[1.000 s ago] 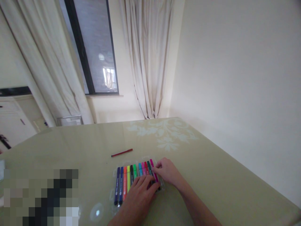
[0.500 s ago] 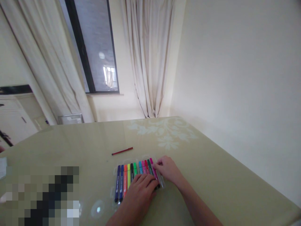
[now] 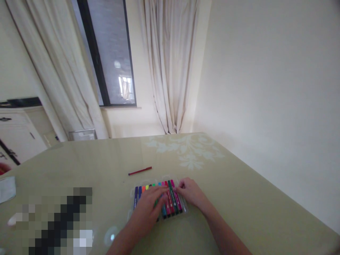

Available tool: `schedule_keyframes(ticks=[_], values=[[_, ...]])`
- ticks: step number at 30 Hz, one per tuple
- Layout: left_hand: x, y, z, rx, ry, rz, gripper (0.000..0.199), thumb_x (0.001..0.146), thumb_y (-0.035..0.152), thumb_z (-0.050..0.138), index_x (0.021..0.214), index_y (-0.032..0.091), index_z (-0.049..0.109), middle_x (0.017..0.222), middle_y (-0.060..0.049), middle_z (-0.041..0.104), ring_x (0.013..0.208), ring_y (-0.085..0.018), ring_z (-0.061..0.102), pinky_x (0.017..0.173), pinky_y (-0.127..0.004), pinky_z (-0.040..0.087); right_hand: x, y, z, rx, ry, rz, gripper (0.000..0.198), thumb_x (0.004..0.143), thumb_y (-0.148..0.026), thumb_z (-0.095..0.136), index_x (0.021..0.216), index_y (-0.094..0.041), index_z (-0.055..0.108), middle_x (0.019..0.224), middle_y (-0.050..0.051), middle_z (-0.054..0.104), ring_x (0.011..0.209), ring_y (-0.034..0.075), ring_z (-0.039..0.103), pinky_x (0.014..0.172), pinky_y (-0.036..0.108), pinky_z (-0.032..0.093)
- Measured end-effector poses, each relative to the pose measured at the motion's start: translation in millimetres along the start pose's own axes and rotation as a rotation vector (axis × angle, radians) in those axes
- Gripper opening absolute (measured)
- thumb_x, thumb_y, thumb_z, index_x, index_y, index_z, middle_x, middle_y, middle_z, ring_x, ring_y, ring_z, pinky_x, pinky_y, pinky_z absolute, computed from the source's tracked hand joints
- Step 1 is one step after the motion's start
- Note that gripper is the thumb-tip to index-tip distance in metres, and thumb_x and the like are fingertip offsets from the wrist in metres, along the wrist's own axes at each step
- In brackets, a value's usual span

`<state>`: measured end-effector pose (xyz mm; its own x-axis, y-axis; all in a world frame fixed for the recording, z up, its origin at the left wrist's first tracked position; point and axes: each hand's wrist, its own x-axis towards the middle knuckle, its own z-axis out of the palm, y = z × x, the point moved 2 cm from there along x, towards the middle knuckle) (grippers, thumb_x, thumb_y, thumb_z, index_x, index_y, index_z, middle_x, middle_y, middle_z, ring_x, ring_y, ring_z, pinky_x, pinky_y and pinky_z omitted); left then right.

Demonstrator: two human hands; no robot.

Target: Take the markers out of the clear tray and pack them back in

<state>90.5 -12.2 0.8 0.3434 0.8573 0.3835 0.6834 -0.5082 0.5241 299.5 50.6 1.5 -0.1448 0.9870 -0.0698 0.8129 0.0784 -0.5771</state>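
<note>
A clear plastic marker case (image 3: 185, 209) lies on the table, filled with a row of coloured felt-tip markers. My left hand (image 3: 148, 205) rests across the middle of the row, fingers stretched out and covering several markers. Its fingertips are by the red and dark green markers (image 3: 173, 198). At the right end, my right hand (image 3: 191, 191) has its fingers curled together against the case edge, beside the magenta marker (image 3: 177, 200). What those fingers pinch, if anything, is hidden. One dark red marker (image 3: 140, 171) lies loose on the table beyond the case.
The pale green table (image 3: 239, 212) has a white floral pattern near its far right corner. A wall (image 3: 271, 88) runs along the right side. At the left are a pale folded item (image 3: 7, 188) and a pixelated dark area. Curtains and a window stand behind.
My left hand has slid left and slightly up, uncovering the lower ends of the right-hand markers and covering more of the middle ones. My right hand stays at the case's right end.
</note>
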Motion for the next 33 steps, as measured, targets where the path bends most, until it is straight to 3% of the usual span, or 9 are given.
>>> schedule_keyframes(ticks=[3,5,8,16,19,24,27,30,33], values=[[0.1,-58.5,-25.3,0.187,0.187,-0.257,0.048,0.102,0.021,0.030,0.142,0.023,0.058,0.141,-0.008,0.064,0.133,-0.024,0.055,0.114,-0.050,0.041,-1.5,-4.0,-1.0,-0.010,0.019,-0.016,0.027,0.092,-0.032,0.066,0.070,-0.016,0.070,0.073,0.004,0.070,0.070,0.016,0.060,0.060,0.026,0.033],[-4.3,-90.9,-34.6,0.351,0.111,-0.403,0.058,0.097,0.012,0.031,0.151,0.022,0.047,0.153,-0.009,0.054,0.142,-0.027,0.045,0.113,-0.054,0.039,-2.1,-6.1,-0.4,-0.021,0.037,-0.036,0.030,0.094,-0.033,0.064,0.070,-0.016,0.070,0.074,0.005,0.071,0.070,0.017,0.060,0.061,0.026,0.033],[-10.6,-111.6,-38.5,0.496,-0.005,-0.445,0.059,0.097,0.009,0.028,0.153,0.020,0.044,0.154,-0.011,0.052,0.141,-0.028,0.045,0.112,-0.052,0.038,-1.6,-6.7,0.7,-0.037,0.063,-0.058,0.032,0.095,-0.034,0.063,0.069,-0.017,0.070,0.074,0.006,0.071,0.071,0.017,0.060,0.062,0.027,0.033],[-9.4,-100.6,-42.2,0.673,0.071,-0.543,0.043,0.104,0.027,0.033,0.140,0.020,0.055,0.135,-0.014,0.060,0.119,-0.030,0.056,0.096,-0.043,0.045,-0.9,-7.4,1.3,-0.026,0.123,-0.068,0.033,0.097,-0.035,0.060,0.073,-0.016,0.072,0.076,0.007,0.072,0.071,0.017,0.061,0.063,0.027,0.034],[-8.7,-98.1,-46.2,0.657,0.103,-0.531,0.040,0.103,0.026,0.034,0.134,0.020,0.058,0.137,-0.013,0.060,0.123,-0.030,0.054,0.097,-0.045,0.045,-2.0,-9.6,2.5,-0.011,0.119,-0.071,0.032,0.096,-0.035,0.060,0.073,-0.016,0.072,0.075,0.006,0.072,0.071,0.017,0.061,0.063,0.027,0.033],[-8.2,-99.0,-55.9,0.564,0.137,-0.503,0.031,0.100,0.026,0.040,0.111,0.021,0.069,0.116,-0.009,0.072,0.111,-0.028,0.062,0.095,-0.043,0.047,-2.5,-11.4,2.8,-0.011,0.124,-0.072,0.030,0.096,-0.033,0.061,0.073,-0.016,0.071,0.074,0.005,0.071,0.070,0.016,0.061,0.063,0.026,0.033],[-4.5,-94.5,-59.2,0.369,0.283,-0.489,0.031,0.097,0.032,0.043,0.104,0.022,0.072,0.110,-0.008,0.074,0.106,-0.028,0.064,0.094,-0.042,0.049,-3.7,-15.0,2.6,0.040,0.129,-0.116,0.030,0.096,-0.033,0.061,0.072,-0.016,0.071,0.072,0.004,0.070,0.069,0.016,0.060,0.063,0.025,0.034],[2.1,-74.3,-52.4,-0.002,0.407,-0.497,0.036,0.094,0.044,0.048,0.105,0.020,0.073,0.102,-0.007,0.076,0.091,-0.026,0.069,0.081,-0.037,0.054,-7.2,-23.3,4.6,0.182,0.094,-0.198,0.031,0.097,-0.036,0.058,0.076,-0.016,0.071,0.072,0.003,0.070,0.070,0.016,0.060,0.064,0.025,0.038],[9.0,-38.3,-36.0,-0.254,0.323,-0.410,0.035,0.092,0.048,0.055,0.103,0.021,0.075,0.096,-0.005,0.078,0.083,-0.023,0.070,0.075,-0.033,0.054,-10.7,-33.6,9.1,0.499,0.040,-0.259,0.030,0.096,-0.043,0.057,0.093,-0.017,0.072,0.087,0.005,0.073,0.078,0.017,0.064,0.068,0.025,0.045]])
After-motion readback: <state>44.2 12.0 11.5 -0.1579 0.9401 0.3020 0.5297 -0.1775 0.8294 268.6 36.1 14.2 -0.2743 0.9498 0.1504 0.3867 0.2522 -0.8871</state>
